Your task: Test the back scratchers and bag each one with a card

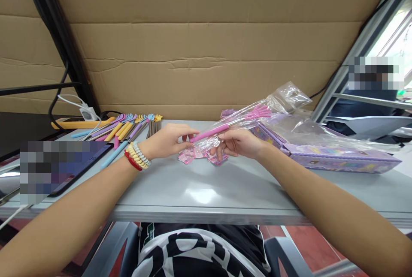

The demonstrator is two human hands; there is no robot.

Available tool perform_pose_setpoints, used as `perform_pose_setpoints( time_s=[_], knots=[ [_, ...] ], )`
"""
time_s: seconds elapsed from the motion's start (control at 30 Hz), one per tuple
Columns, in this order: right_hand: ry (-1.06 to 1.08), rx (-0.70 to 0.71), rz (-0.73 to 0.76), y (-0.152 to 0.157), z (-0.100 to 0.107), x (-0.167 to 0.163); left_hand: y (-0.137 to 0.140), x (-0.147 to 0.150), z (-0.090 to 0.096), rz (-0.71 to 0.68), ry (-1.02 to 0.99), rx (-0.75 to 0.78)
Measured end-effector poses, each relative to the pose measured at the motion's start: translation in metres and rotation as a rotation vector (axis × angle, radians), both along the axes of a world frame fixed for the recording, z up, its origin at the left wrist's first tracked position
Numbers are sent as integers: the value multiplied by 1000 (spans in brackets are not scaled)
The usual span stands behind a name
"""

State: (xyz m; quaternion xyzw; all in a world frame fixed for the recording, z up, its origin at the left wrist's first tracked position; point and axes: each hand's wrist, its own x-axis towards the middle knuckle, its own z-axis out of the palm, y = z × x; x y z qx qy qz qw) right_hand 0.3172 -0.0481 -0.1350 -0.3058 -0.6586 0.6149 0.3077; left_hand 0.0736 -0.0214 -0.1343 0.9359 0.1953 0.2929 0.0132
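A pink back scratcher with a hand-shaped head lies slantwise in a clear plastic bag, its head up to the right. My left hand pinches the end of its handle between thumb and fingers. Below the handle, my right hand has its fingers curled at the crumpled lower part of the bag, seemingly gripping the film. Small pink printed cards lie on the table under both hands, partly covered by fingers and plastic.
More back scratchers in several colours lie at the left, beside a tablet and a white charger. A purple box with clear bags on it stands right. Cardboard backs the grey table. Another person sits beyond the right frame.
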Motion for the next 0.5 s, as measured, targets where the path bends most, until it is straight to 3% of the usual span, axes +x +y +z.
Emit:
perform_pose_setpoints(
  time_s=[0.3, 0.5],
  knots=[
    [-89, -36, 6, 0, -7, 0, -11, 11, -3, -11, 40, -127],
    [-172, 36, -1, -4, -2, -5, -10, 13, -4, 8, 146, -228]
  ],
)
